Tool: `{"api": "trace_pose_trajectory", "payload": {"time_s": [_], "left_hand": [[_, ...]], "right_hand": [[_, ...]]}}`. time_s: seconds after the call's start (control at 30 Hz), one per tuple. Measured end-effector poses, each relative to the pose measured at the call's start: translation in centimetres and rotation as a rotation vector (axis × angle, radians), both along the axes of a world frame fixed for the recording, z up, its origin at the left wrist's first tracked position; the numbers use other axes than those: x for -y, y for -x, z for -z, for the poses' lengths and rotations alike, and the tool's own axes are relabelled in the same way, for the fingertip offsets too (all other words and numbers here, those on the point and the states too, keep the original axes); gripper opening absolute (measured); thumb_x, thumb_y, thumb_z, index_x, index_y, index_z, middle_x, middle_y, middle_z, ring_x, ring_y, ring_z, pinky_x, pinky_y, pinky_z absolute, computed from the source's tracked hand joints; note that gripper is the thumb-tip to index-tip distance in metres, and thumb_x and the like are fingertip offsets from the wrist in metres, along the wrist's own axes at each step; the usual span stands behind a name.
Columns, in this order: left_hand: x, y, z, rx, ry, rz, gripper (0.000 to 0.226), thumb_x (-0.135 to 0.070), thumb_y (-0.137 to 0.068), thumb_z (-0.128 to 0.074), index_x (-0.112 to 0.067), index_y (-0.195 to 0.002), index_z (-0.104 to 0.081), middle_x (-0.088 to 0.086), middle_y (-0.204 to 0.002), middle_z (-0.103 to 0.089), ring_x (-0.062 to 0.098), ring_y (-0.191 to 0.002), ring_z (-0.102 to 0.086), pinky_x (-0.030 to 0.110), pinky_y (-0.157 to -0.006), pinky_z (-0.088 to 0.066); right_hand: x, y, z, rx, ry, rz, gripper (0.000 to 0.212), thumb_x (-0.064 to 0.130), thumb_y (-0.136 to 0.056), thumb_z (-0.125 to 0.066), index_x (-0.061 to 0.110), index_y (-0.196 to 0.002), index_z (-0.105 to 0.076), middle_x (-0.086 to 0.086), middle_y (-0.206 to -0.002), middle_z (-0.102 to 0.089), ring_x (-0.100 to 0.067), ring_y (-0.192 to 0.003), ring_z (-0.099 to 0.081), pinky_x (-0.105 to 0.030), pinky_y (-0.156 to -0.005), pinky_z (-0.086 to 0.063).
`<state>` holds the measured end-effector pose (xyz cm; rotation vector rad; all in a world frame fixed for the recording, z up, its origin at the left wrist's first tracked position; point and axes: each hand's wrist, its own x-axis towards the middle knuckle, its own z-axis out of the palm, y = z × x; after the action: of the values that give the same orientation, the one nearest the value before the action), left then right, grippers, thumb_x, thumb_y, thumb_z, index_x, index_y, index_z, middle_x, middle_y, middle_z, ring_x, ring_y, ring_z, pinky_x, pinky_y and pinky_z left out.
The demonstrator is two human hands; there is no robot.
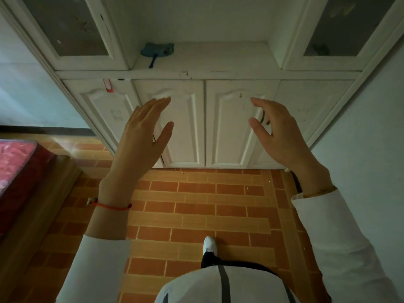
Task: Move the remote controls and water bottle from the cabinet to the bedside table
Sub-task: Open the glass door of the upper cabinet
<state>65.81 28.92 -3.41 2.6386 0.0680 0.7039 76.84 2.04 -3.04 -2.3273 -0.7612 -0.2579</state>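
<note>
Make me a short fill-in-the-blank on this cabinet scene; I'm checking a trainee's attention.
1. Both the left hand and right hand are ____ and hold nothing.
2. The lower cabinet doors are ____.
3. The blue object lies on the cabinet ____.
4. The floor is laid with ____.

Missing: open; closed; counter; tiles

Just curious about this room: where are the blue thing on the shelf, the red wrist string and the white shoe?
Blue object [157,50], head view, its body.
Red string [113,207], head view, across the wrist.
White shoe [209,244], head view, the toe.

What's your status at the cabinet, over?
Left hand and right hand open, empty, raised before closed cabinet doors. Remotes, bottle not in sight. Nothing in the way.
</note>
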Motion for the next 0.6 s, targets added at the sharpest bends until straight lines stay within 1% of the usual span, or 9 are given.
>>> {"api": "trace_pose_trajectory", "payload": {"time_s": [0.13,0.2,0.27,0.37,0.43,0.6], "left_hand": [[-1.8,-6.7,-1.0,0.018,0.009,0.027,0.049,-0.031,-0.098,-0.047,-0.015,-0.144,-0.040,0.005,-0.146,-0.046,0.022,-0.138,-0.040,0.050,-0.112,-0.036],[-2.3,-9.5,-1.2,0.020,0.023,0.045,0.049,-0.028,-0.098,-0.049,-0.014,-0.144,-0.040,0.006,-0.146,-0.047,0.022,-0.139,-0.040,0.051,-0.112,-0.035],[-2.7,-12.0,-1.3,0.017,0.031,0.065,0.049,-0.027,-0.099,-0.049,-0.013,-0.145,-0.040,0.006,-0.147,-0.046,0.021,-0.140,-0.038,0.051,-0.113,-0.034],[-3.4,-15.8,-1.3,0.005,0.044,0.082,0.049,-0.027,-0.099,-0.049,-0.015,-0.145,-0.039,0.004,-0.148,-0.045,0.019,-0.141,-0.036,0.049,-0.115,-0.032],[-3.8,-18.6,-1.1,-0.006,0.059,0.101,0.049,-0.028,-0.099,-0.048,-0.016,-0.146,-0.038,0.003,-0.148,-0.045,0.018,-0.142,-0.035,0.049,-0.115,-0.032],[-5.5,-26.5,-0.4,-0.007,0.059,0.163,0.050,-0.028,-0.099,-0.048,-0.016,-0.146,-0.038,0.003,-0.147,-0.046,0.020,-0.141,-0.036,0.050,-0.114,-0.033]], "right_hand": [[-1.9,-6.4,-1.1,0.020,-0.009,0.016,0.046,0.031,-0.099,-0.046,0.019,-0.143,-0.039,-0.003,-0.142,-0.045,-0.013,-0.131,-0.041,-0.023,-0.104,-0.034],[-2.6,-8.9,-1.3,0.020,-0.004,0.031,0.046,0.032,-0.099,-0.046,0.021,-0.143,-0.039,-0.003,-0.142,-0.046,-0.013,-0.127,-0.045,-0.024,-0.102,-0.037],[-3.1,-11.0,-1.3,0.013,0.008,0.047,0.046,0.033,-0.099,-0.046,0.022,-0.143,-0.039,-0.001,-0.142,-0.045,-0.013,-0.127,-0.044,-0.027,-0.103,-0.038],[-3.7,-14.1,-1.1,0.002,0.025,0.066,0.046,0.032,-0.099,-0.046,0.021,-0.143,-0.039,-0.001,-0.143,-0.045,-0.013,-0.133,-0.039,-0.024,-0.107,-0.032],[-4.1,-16.2,-0.9,0.001,0.031,0.081,0.046,0.033,-0.099,-0.045,0.020,-0.143,-0.039,-0.001,-0.144,-0.045,-0.014,-0.135,-0.038,-0.026,-0.109,-0.032],[-5.2,-22.3,-0.3,-0.019,0.003,0.115,0.048,0.035,-0.098,-0.044,0.021,-0.144,-0.038,-0.001,-0.145,-0.044,-0.012,-0.135,-0.038,-0.024,-0.109,-0.030]]}}
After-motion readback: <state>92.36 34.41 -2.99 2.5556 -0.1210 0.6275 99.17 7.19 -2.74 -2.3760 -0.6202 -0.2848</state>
